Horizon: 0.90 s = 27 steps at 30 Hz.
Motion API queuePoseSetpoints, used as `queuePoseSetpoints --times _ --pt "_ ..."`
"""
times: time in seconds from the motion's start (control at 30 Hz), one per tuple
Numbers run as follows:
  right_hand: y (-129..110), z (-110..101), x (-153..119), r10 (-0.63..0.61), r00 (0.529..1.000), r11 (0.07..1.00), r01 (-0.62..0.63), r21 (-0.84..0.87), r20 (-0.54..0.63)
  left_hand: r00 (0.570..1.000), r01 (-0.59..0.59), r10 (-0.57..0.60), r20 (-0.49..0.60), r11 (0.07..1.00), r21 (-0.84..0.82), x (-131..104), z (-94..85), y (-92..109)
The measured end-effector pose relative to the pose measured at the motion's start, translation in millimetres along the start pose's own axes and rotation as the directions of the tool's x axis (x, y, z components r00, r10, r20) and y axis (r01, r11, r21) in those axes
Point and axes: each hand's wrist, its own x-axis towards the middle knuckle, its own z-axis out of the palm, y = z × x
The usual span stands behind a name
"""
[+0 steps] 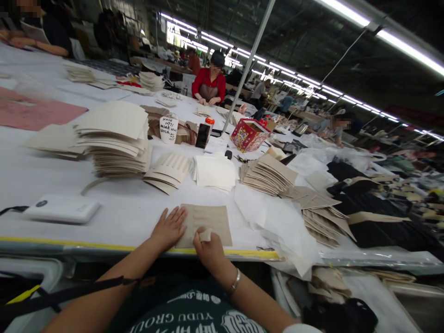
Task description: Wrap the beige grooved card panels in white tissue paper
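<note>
A beige rectangular panel with faint raised stripes lies flat at the table's front edge. My left hand rests on its left side, palm down with the fingers spread. Over the panel's lower middle, my right hand is closed on a small cream piece, its knuckles close to the surface. Just beyond are a small stack of striped beige panels and a stack of white sheets.
Tall beige stack and white power bank stand left. Behind are a phone and red patterned box. Right: beige stacks, crumpled white sheet, black material. A person in red works across the table.
</note>
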Motion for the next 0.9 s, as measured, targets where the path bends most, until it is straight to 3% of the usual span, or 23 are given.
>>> queuePoseSetpoints --times 0.1,0.17,0.27,0.33,0.4,0.53,0.63,0.77,0.83,0.9 --pt "6.1 -4.5 -42.6 0.005 1.0 0.982 -0.006 0.188 0.007 1.0 -0.008 0.008 0.027 1.0 0.014 1.3 -2.0 -3.6" --pt "19.3 -16.4 -56.2 0.042 0.999 0.945 -0.049 0.323 0.03 0.998 -0.004 0.002 0.055 1.0 0.022 4.0 -6.4 -4.2" --pt "53.3 -42.9 -59.8 0.215 0.977 0.851 -0.194 0.487 0.014 1.0 -0.012 0.012 0.029 0.999 0.03 12.0 -16.5 7.7" --pt "78.3 -58.0 -56.2 0.35 0.937 0.801 -0.29 0.523 -0.015 0.996 -0.091 0.091 0.004 0.996 0.009 19.4 -21.5 26.1" --pt "97.8 -65.1 -49.0 0.404 0.914 0.808 -0.337 0.483 -0.039 0.976 -0.211 0.212 0.045 0.977 -0.037 26.6 -21.8 48.2" --pt "111.9 -55.9 -19.4 0.317 0.946 0.935 -0.3 0.19 -0.067 0.92 -0.354 0.367 0.138 0.929 -0.108 35.5 -10.3 75.7" --pt "113.3 -46.1 18.7 0.261 0.962 0.962 -0.266 -0.056 -0.083 0.9 -0.392 0.41 0.146 0.909 -0.14 38.3 -2.6 74.8" --pt "118.2 -48.8 62.9 0.262 0.961 0.952 -0.273 -0.136 -0.093 0.886 -0.404 0.434 0.164 0.896 -0.187 41.0 -4.0 66.6" --pt "119.1 -53.7 63.2 0.26 0.964 0.958 -0.265 -0.108 -0.054 0.872 -0.419 0.457 0.176 0.882 -0.217 41.6 -10.7 60.7" --pt "117.3 -58.3 44.3 0.239 0.97 0.971 -0.239 -0.006 0.055 0.843 -0.452 0.503 0.19 0.854 -0.255 40.8 -22.2 51.6"
